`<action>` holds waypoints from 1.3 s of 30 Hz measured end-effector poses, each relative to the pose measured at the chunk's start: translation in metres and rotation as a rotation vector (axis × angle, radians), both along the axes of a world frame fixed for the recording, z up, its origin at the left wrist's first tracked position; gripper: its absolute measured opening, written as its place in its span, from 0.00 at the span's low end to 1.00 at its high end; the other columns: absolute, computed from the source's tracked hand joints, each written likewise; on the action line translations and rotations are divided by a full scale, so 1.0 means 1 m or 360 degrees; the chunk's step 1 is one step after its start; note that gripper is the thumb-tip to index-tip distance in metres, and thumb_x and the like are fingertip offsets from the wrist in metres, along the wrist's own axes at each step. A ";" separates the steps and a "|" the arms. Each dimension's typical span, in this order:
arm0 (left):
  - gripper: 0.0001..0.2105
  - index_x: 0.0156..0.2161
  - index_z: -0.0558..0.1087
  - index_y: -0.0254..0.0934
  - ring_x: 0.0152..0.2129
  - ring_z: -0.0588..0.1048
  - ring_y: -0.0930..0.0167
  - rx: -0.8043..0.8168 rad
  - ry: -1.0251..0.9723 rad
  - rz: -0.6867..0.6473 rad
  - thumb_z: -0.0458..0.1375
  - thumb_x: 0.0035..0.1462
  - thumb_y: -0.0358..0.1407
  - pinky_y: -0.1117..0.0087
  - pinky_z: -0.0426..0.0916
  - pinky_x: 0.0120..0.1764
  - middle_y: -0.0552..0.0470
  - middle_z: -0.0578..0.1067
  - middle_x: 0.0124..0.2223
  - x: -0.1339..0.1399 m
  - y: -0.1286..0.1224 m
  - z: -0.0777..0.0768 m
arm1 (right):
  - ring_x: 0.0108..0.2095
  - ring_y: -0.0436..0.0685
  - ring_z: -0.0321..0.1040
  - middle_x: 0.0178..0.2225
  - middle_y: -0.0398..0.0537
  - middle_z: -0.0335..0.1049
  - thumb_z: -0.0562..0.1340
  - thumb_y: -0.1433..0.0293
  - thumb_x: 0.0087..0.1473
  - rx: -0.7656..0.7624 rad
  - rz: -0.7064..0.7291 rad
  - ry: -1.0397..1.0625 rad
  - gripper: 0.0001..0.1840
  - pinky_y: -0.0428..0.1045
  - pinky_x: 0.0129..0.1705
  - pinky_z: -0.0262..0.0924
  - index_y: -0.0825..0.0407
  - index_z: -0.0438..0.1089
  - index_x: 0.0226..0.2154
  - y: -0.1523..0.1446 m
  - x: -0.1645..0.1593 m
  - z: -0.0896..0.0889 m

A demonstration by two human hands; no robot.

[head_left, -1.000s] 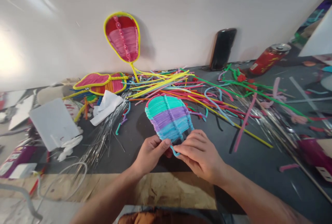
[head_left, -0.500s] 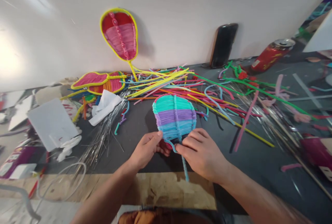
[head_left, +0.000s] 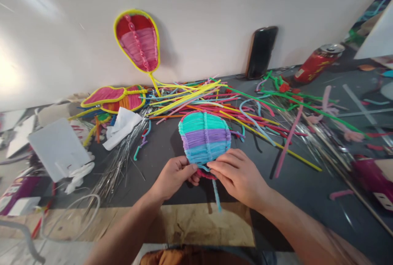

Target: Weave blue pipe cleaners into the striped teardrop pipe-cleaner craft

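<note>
Between my hands is a rounded pipe-cleaner panel (head_left: pixel 195 137), wrapped in turquoise, purple and light-blue bands with a raised spine down its middle. My left hand (head_left: pixel 173 178) is closed on its lower left edge, thumb in front and fingers partly hidden behind. At the lower right, my right hand (head_left: pixel 241 177) pinches a light-blue pipe cleaner (head_left: pixel 204 168) that crosses the panel's bottom. Its fingertips are partly covered by the hand itself. A dark red rim shows below the wrapped rows, and a blue tail (head_left: pixel 217 197) hangs toward the table edge.
Behind the panel lies a heap of loose pipe cleaners (head_left: pixel 190 99). A yellow-rimmed pink paddle shape (head_left: pixel 139 44) and a phone (head_left: pixel 261 52) lean on the wall. A red can (head_left: pixel 317 64) stands at right; crumpled tissue (head_left: pixel 123 128) and silvery strands (head_left: pixel 115 175) lie left.
The light-blue strand's loop has been drawn flatter across the panel's lower edge, and my right fingers have moved slightly up with it. My left thumb now sits farther right. The view has shifted slightly.
</note>
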State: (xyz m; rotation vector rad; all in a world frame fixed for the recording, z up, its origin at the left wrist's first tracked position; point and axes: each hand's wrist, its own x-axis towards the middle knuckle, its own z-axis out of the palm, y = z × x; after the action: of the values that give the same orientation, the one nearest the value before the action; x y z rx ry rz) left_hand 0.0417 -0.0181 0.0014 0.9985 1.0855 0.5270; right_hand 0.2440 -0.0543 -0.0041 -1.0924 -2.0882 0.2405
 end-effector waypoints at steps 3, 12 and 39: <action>0.16 0.26 0.71 0.31 0.16 0.71 0.75 0.0013 0.0032 0.0072 0.65 0.45 0.44 0.75 0.67 0.22 0.52 0.74 0.20 0.003 -0.001 0.001 | 0.33 0.54 0.64 0.31 0.49 0.72 0.57 0.74 0.58 -0.0036 -0.0002 0.0022 0.08 0.51 0.38 0.59 0.52 0.72 0.39 0.000 -0.001 -0.003; 0.12 0.28 0.71 0.32 0.16 0.72 0.76 0.0010 -0.0056 0.0267 0.63 0.47 0.40 0.75 0.69 0.22 0.53 0.75 0.21 0.004 -0.004 -0.004 | 0.35 0.55 0.64 0.33 0.49 0.72 0.58 0.71 0.58 -0.0068 0.0063 0.0027 0.09 0.52 0.39 0.59 0.52 0.71 0.40 -0.002 -0.002 0.002; 0.10 0.23 0.73 0.29 0.09 0.68 0.77 -0.0438 -0.0894 0.0198 0.67 0.41 0.34 0.79 0.66 0.14 0.52 0.72 0.16 0.010 -0.013 -0.001 | 0.17 0.44 0.55 0.21 0.41 0.64 0.64 0.59 0.50 -0.1713 0.0624 0.1652 0.16 0.44 0.19 0.51 0.54 0.74 0.36 -0.010 -0.022 -0.005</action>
State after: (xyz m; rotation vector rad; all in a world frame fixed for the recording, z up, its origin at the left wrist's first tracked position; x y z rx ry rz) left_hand 0.0516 -0.0308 0.0003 0.4957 0.6905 0.6873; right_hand 0.2220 -0.0639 -0.0093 -0.7502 -1.0934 1.8260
